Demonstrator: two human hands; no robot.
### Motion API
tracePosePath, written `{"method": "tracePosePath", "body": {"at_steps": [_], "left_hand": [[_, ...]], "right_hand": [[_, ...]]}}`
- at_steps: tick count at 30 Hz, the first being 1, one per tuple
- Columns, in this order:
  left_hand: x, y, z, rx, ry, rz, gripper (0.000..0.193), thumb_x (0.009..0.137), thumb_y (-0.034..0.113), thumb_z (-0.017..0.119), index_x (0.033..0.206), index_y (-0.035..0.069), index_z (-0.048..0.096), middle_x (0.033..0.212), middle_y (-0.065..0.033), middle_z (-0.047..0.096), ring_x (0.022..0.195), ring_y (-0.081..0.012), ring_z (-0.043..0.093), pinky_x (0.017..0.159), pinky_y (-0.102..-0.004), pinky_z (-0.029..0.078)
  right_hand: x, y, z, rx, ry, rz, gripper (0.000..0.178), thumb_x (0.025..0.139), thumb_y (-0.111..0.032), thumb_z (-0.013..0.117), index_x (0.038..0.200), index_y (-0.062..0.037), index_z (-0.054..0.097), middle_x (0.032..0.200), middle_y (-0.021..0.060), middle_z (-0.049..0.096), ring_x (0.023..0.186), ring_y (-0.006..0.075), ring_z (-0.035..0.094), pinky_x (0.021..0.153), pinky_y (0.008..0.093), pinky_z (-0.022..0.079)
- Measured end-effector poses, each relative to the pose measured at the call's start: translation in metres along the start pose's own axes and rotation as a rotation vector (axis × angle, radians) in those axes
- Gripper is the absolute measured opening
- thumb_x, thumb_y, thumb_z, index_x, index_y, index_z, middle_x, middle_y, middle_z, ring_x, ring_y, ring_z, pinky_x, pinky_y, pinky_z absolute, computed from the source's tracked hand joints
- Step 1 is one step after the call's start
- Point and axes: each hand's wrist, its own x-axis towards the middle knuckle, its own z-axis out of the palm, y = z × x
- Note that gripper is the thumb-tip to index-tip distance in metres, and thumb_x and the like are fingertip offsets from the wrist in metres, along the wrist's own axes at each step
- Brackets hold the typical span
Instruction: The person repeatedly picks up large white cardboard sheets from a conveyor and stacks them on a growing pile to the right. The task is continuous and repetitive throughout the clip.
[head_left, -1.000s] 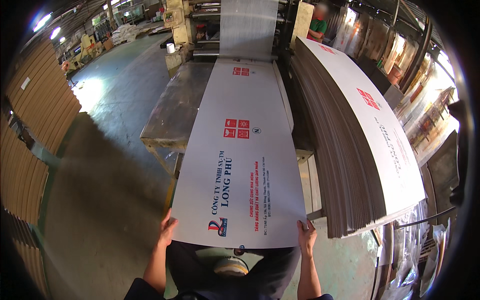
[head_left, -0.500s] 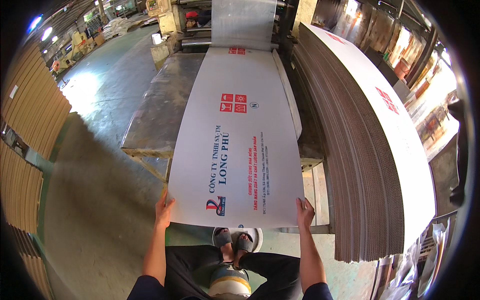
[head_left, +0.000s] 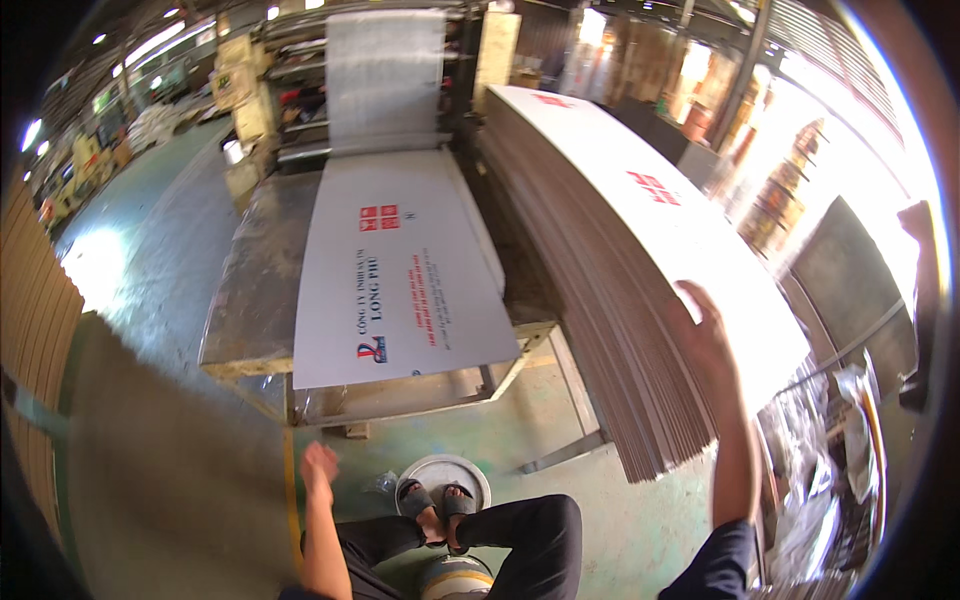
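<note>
A white printed cardboard sheet [head_left: 330, 270] lies on the metal feed table [head_left: 250, 300] in front of me. Red symbols and blue and red lettering are on it. Its near edge hangs a little over the table, and neither hand touches it. My right hand [head_left: 705, 335] is over the near part of the tall cardboard stack [head_left: 610, 330] on the right, fingers apart and holding nothing; whether it touches the top sheet [head_left: 760, 330] I cannot tell. My left hand [head_left: 318, 468] is in the air below the table's near edge, holding no sheet, its fingers smeared by motion.
A roller machine [head_left: 385, 85] stands at the table's far end. My feet rest on a round grey-white base [head_left: 478, 482]. More stacked cardboard [head_left: 35, 270] stands at far left. Clear plastic wrapping [head_left: 810, 490] lies right of the stack.
Both hands have let go of the printed sheet, which now lies farther up the table. My right hand has gone right to the stack; my left has dropped away. The view has turned right.
</note>
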Motion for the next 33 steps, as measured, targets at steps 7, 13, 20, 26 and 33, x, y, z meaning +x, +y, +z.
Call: {"method": "tracePosePath", "body": {"at_steps": [7,13,20,26,33], "left_hand": [[-0.188,-0.110,0.017,0.267,-0.407,-0.344,0.021,0.089,0.014,0.055,0.110,0.009,0.058,0.093,-0.0082,0.068,0.077,-0.0201,0.068,0.062,-0.0313,0.054],[-0.267,-0.081,0.106,0.309,-0.932,-0.303,0.040,0.096,0.025,0.056,0.128,0.002,0.049,0.115,-0.0123,0.063,0.099,-0.0228,0.066,0.084,-0.0297,0.051],[-0.348,0.069,0.259,-0.204,-1.379,-0.236,0.071,0.090,0.055,0.054,0.131,-0.003,0.046,0.114,-0.0198,0.062,0.108,-0.0349,0.061,0.095,-0.0436,0.048],[-0.332,0.093,0.200,0.195,-0.924,0.135,0.030,0.087,0.023,0.065,0.100,-0.004,0.067,0.087,-0.0081,0.068,0.076,-0.0128,0.064,0.066,-0.0255,0.051],[-0.265,0.019,0.048,0.311,-0.956,-0.222,0.027,0.089,0.020,0.066,0.106,-0.001,0.064,0.088,-0.0037,0.067,0.077,-0.0116,0.065,0.064,-0.0266,0.051]], "right_hand": [[-0.085,0.039,-0.030,-1.019,-0.546,0.071,0.053,0.092,-0.052,0.046,0.142,-0.0399,0.035,0.157,0.0132,0.015,0.139,0.0487,0.016,0.099,0.0773,0.013],[-0.162,-0.076,-0.013,-0.623,-0.334,-0.007,0.085,0.080,-0.048,0.064,0.142,0.0012,0.032,0.146,0.0308,0.028,0.133,0.0511,0.028,0.107,0.0620,0.026],[-0.203,-0.168,-0.015,-0.571,0.079,-0.391,0.042,0.076,-0.013,0.065,0.118,-0.0080,0.059,0.117,0.0109,0.063,0.101,0.0289,0.062,0.091,0.0411,0.049],[-0.254,-0.147,-0.065,-0.213,-0.344,-0.184,0.056,0.086,-0.042,0.061,0.134,-0.0149,0.049,0.139,0.0141,0.046,0.130,0.0388,0.039,0.109,0.0574,0.022],[-0.357,-0.046,-0.127,-0.641,0.218,0.593,0.066,0.086,-0.040,0.064,0.138,-0.0046,0.040,0.133,0.0254,0.046,0.119,0.0388,0.048,0.096,0.0483,0.038]]}}
